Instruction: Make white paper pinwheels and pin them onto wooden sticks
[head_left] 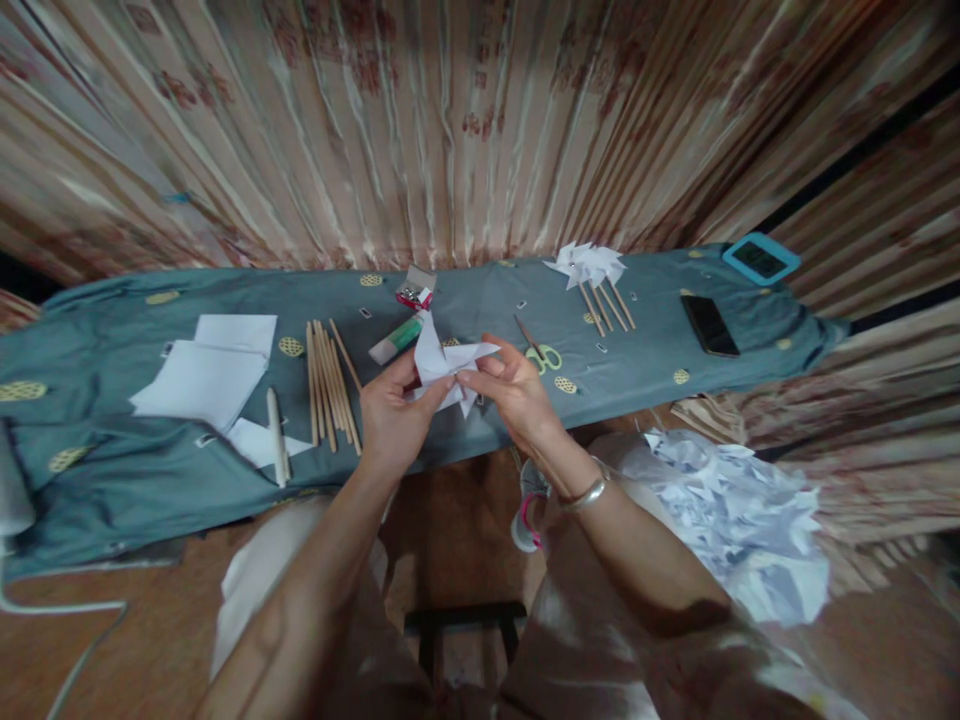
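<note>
Between my two hands, just above the table's front edge, is a white paper pinwheel (439, 358). My left hand (395, 412) grips it from the left, with the thumb pressed near its centre. My right hand (517, 392) pinches it from the right, thumb also at the centre, where a small pin-like spot shows. Beyond the left hand lies a green and white tube (397, 338). A small open box (416, 290) with shiny bits in it sits farther back. Scissors with light green handles (543, 357) rest just past my right hand.
Wooden sticks (324, 385) lie left of my hands, beside a white pen-like tool (277, 435) and white paper sheets (206, 375). Finished pinwheels on sticks (592, 268) lie at the back right. A phone (709, 325) and a blue-framed device (761, 259) are farther right. Crumpled paper (739, 520) is piled low right.
</note>
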